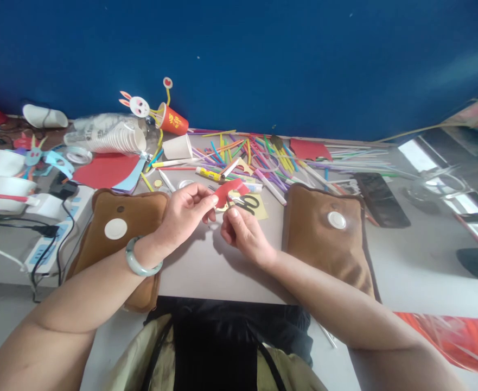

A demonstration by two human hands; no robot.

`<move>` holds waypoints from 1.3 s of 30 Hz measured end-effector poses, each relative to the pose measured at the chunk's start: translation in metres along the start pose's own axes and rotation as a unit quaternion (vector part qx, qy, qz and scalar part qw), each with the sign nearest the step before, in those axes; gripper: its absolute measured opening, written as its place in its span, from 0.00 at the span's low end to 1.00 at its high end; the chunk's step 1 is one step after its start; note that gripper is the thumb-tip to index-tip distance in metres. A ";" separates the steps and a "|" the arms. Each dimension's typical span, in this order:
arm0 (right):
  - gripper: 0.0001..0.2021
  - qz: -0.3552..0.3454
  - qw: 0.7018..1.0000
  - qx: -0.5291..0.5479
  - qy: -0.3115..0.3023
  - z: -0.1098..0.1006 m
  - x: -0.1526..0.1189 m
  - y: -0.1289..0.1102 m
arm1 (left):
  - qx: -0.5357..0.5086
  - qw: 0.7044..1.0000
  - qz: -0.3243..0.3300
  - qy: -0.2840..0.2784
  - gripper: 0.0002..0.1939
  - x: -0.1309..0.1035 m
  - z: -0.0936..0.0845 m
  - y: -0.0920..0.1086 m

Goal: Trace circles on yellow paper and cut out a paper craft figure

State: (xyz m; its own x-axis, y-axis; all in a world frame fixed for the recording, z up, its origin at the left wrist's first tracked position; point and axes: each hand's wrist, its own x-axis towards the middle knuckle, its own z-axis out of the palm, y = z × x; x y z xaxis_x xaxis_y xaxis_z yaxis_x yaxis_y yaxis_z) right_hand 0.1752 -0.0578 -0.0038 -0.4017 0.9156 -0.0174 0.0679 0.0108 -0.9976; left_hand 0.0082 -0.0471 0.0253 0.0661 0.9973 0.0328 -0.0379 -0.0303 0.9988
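Both forearms angled inward; left hand [184, 213] pinches red paper strip [230, 190] w/ fingertips, right hand [239, 231] curled shut, gripping scissors [247, 203].

The scene is brightly and evenly lit, with daylight coming from the far right of the right hand [242, 232]. Strong glare washes out the glossy surface [434, 163] out there, with white window reflections. Soft shadows fall beneath both hands onto the grey table [206, 266]. The wide lens bows the table edge and stretches the forearms near the bottom corners. The left hand [184, 214] appears fairly sharp; far clutter beyond it looks slightly soft.
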 end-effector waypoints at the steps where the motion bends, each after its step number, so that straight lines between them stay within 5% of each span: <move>1: 0.27 0.000 1.000 0.001 -0.001 0.000 0.000 0.001 | -0.001 1.000 0.001 0.000 0.10 0.000 0.000 0.000; 8: 0.28 -0.009 1.000 0.003 -0.005 -0.001 0.001 0.003 | 0.002 0.997 0.006 -0.071 0.10 0.000 -0.002 -0.002; 39: 0.28 -0.021 0.999 -0.031 -0.026 -0.004 0.003 -0.001 | 0.063 0.996 0.001 -0.069 0.11 0.002 -0.005 -0.001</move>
State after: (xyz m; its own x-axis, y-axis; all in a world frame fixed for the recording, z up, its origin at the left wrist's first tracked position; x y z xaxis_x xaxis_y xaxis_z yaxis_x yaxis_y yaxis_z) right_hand 0.1778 -0.0537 -0.0030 -0.4528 0.8914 0.0200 0.1055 0.0758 -0.9915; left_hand 0.0033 -0.0452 0.0241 0.2033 0.9786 0.0304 0.0869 -0.0489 0.9950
